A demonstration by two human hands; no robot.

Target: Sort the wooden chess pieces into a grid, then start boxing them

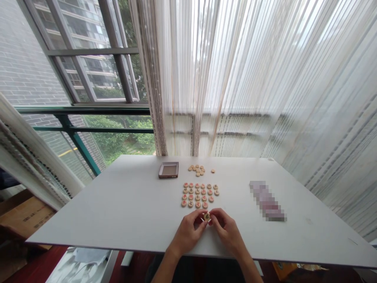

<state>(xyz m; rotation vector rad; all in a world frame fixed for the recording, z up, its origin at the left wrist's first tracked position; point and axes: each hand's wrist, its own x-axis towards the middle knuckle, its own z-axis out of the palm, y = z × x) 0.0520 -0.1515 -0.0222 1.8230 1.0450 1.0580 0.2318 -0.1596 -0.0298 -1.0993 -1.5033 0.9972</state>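
Holding one round game piece (206,217) between the fingertips of the left hand (190,231) and the right hand (226,230), just on the near side of the rows of pieces (197,191), with thumbs and fingers drawn almost together at its rim and both palms off it. Could slip from so slight a grip, being small and pinched only at the edge, then roll away over the table (132,208) or knock into the rows. Could also bump the nearest row by pushing the fingertips forward, being so close behind it, and so shove closely set pieces against one another and out of line. Beyond the far side of the rows, a cluster of loose pieces (198,171), with a lone piece (213,171) to its right: risky to reach for straight across the rows, because of a low wrist or forearm dragging through them. Beyond the rows to the left, an open box (168,176), likely safe unless struck by a wide swing. Well right of the rows, a pixelated strip (268,202), too obscured to identify.
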